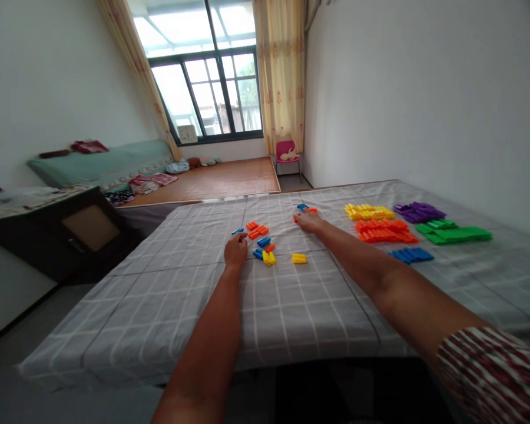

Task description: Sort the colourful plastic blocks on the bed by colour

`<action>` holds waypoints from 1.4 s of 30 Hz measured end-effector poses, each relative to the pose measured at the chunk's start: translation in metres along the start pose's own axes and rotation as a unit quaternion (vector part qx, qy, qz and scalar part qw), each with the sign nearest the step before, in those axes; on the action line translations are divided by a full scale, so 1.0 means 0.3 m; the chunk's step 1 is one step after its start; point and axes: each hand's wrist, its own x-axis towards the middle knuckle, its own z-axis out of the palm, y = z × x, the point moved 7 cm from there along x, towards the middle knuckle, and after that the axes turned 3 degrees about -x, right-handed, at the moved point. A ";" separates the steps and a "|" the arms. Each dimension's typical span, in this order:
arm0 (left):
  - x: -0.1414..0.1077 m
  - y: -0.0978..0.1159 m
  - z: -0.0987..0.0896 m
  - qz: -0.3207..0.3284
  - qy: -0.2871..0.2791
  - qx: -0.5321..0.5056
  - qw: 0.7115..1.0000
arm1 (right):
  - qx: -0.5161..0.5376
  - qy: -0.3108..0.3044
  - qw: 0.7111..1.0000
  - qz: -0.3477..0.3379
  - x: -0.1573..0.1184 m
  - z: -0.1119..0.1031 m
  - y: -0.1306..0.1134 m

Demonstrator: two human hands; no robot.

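Small bright plastic pieces that look like clothes pegs lie on the checked tablecloth (pixel 287 306). My left hand (pixel 235 250) is at the left of the loose ones, its fingers curled at a blue peg (pixel 237 231). Beside it are orange pegs (pixel 258 231), a blue peg (pixel 264 242) and yellow pegs (pixel 269 258). A separate yellow bunch (pixel 299 258) lies nearer me. My right hand (pixel 309 221) reaches farther out, its bent fingers closed at an orange peg (pixel 295 218). Just beyond it are blue pegs (pixel 302 207). Both hands partly hide what they touch.
On the right lie sorted groups: yellow (pixel 368 212), orange (pixel 385 231), purple (pixel 419 211), green (pixel 454 234) and blue (pixel 410 255). A dark cabinet (pixel 79 232) stands left, a wooden bed platform (pixel 229 176) and pink chair (pixel 286 150) beyond the table. A wall borders the right.
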 end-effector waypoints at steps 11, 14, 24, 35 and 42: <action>-0.002 0.011 0.009 0.009 -0.031 0.037 0.999 | 0.171 0.031 0.976 -0.134 -0.312 -0.104 -0.019; -0.007 0.018 0.004 0.016 -0.032 0.048 0.998 | 0.205 0.084 0.971 -0.094 -0.438 -0.148 0.150; -0.005 0.038 0.016 0.026 -0.044 0.088 0.995 | 0.005 0.070 0.980 0.187 -0.780 -0.111 0.866; -0.015 0.040 0.035 0.024 -0.056 0.062 0.996 | 0.024 0.141 0.986 0.088 -0.567 -0.154 0.572; -0.022 0.024 0.041 0.017 -0.054 0.040 0.998 | 0.075 0.074 0.994 0.005 -0.203 -0.066 0.204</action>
